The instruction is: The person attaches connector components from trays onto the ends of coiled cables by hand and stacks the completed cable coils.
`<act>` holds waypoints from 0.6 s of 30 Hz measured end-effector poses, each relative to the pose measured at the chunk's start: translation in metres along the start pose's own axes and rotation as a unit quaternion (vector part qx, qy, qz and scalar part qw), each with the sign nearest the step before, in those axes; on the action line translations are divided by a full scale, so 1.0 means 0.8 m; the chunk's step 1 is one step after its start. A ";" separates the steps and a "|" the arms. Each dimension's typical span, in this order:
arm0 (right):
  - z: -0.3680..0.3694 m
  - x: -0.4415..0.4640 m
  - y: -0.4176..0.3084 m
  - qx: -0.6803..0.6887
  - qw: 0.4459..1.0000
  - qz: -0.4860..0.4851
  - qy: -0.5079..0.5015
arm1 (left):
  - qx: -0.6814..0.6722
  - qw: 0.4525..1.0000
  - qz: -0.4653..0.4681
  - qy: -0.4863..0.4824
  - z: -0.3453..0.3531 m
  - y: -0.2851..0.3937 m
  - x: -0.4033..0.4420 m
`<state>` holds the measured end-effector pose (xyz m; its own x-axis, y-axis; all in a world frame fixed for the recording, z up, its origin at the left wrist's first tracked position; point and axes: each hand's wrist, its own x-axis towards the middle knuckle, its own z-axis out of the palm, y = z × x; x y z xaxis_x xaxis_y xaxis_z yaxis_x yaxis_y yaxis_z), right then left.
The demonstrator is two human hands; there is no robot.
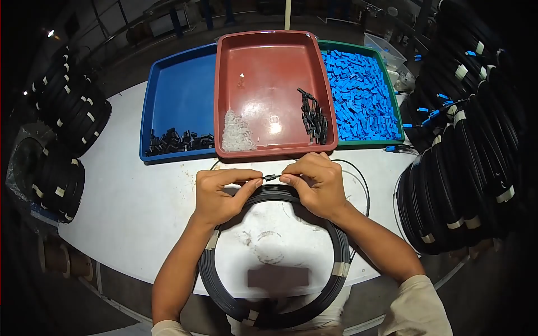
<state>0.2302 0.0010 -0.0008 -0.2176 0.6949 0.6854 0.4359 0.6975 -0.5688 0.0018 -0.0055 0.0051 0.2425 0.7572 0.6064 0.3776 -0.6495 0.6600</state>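
Coil lay at the worktop's near edge, its far rim by a connector, which left hand and right hand pinched from opposite ends, likely keeping it straight, trays close for reach.

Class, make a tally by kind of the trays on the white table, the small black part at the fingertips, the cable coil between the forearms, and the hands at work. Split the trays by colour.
Blue tray: 1
Red tray: 1
Green tray: 1
Small black part: 1
Cable coil: 1
Hands, left hand and right hand: 2
Total: 7
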 end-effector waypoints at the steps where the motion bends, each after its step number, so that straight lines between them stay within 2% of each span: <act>1: 0.000 0.000 0.001 -0.009 1.000 -0.017 -0.006 | 0.000 1.000 0.008 0.026 0.005 0.001 0.003; 3: -0.001 0.002 -0.003 -0.019 0.999 -0.033 -0.012 | -0.007 1.000 0.003 -0.001 0.002 0.002 0.002; 5: -0.004 0.008 -0.015 -0.034 0.994 -0.098 -0.038 | -0.014 0.999 -0.001 -0.029 0.002 0.004 0.003; 8: 0.001 0.002 -0.010 -0.024 0.986 -0.144 -0.081 | 0.001 0.998 0.046 -0.037 0.005 0.005 0.003; 11: -0.001 0.001 -0.009 -0.014 0.987 -0.137 -0.083 | 0.020 0.995 0.085 -0.043 0.004 0.005 0.003; 18: 0.000 0.003 -0.013 0.029 0.989 -0.120 -0.082 | 0.020 0.996 0.074 -0.044 0.002 0.009 0.005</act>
<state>0.2253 -0.0046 0.0068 -0.4498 0.5246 0.7229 0.3054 0.8509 -0.4274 0.0067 -0.0072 0.0115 0.3741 0.6582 0.6533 0.3673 -0.7520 0.5474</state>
